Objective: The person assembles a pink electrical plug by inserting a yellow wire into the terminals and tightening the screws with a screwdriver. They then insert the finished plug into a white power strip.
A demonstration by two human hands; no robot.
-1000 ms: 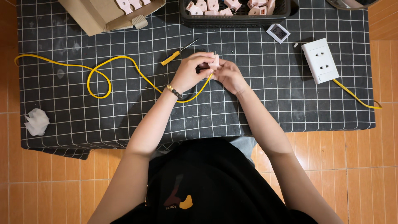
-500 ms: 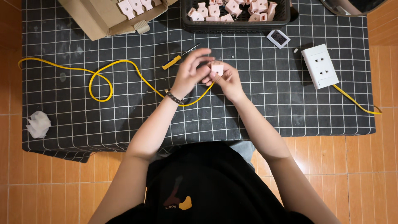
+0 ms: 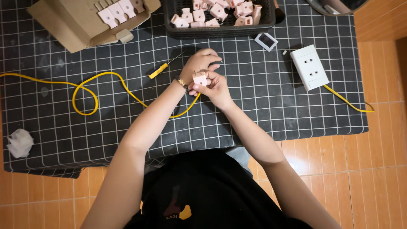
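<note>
Both hands meet over the middle of a black checked cloth (image 3: 263, 106). My right hand (image 3: 217, 89) grips a small pale pink plug (image 3: 200, 79) with two metal prongs pointing up. My left hand (image 3: 199, 62) curls over the plug from the far side, its fingertips touching it. A yellow cable (image 3: 91, 91) loops across the cloth on the left and runs in under my hands. A screwdriver (image 3: 160, 69) with a yellow handle lies just left of my left hand.
A white socket block (image 3: 310, 67) with a yellow lead sits at the right. A black basket (image 3: 220, 29) of several pink plugs stands at the back, beside a cardboard box (image 3: 72, 25) holding more. A small square part (image 3: 266, 40) lies near the basket. Crumpled white paper (image 3: 19, 142) lies far left.
The plug has turned in my hands so its prongs point up. My left hand has lifted over its far side. The view has shifted slightly toward the table.
</note>
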